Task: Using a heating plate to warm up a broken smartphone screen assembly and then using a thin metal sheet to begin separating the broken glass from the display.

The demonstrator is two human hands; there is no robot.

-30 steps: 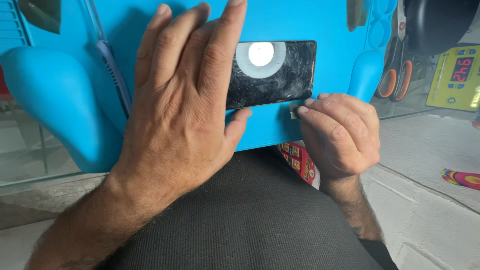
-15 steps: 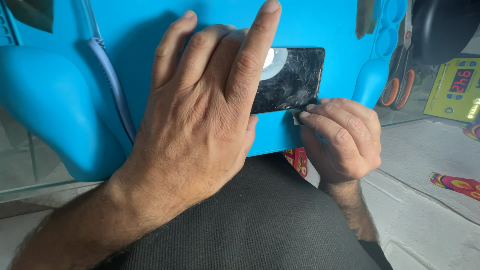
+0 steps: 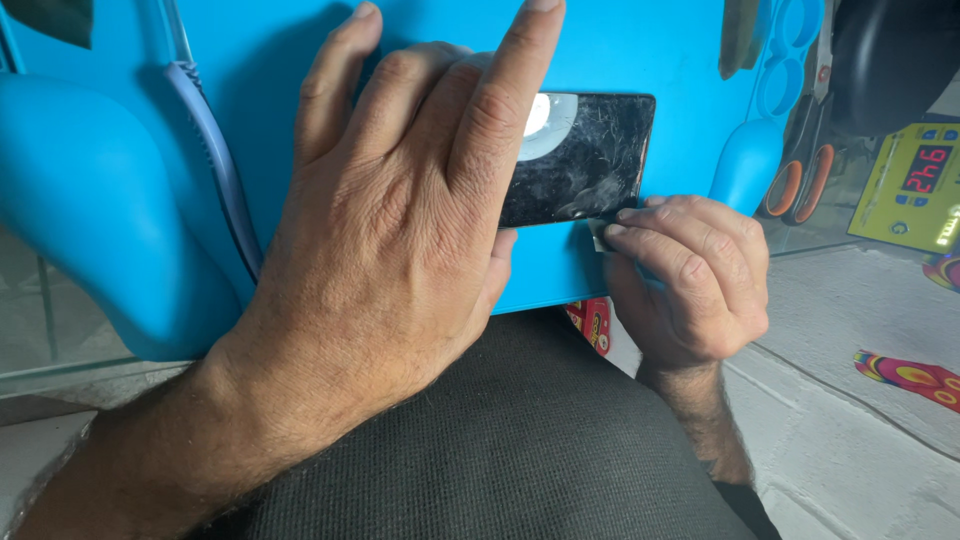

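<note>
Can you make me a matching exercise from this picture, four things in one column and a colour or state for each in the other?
Things:
1. phone
2. work mat
3. left hand
4. scissors

Descriptions:
A. orange handles, at the mat's right edge
B. bright blue
C. pressed flat on the phone
D. black, scuffed glass

Pairs: 1-D, 2-B, 3-C, 4-A

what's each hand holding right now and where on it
The left hand presses flat on the black phone, covering its left part. The right hand pinches a small thin piece at the phone's lower right corner.
</note>
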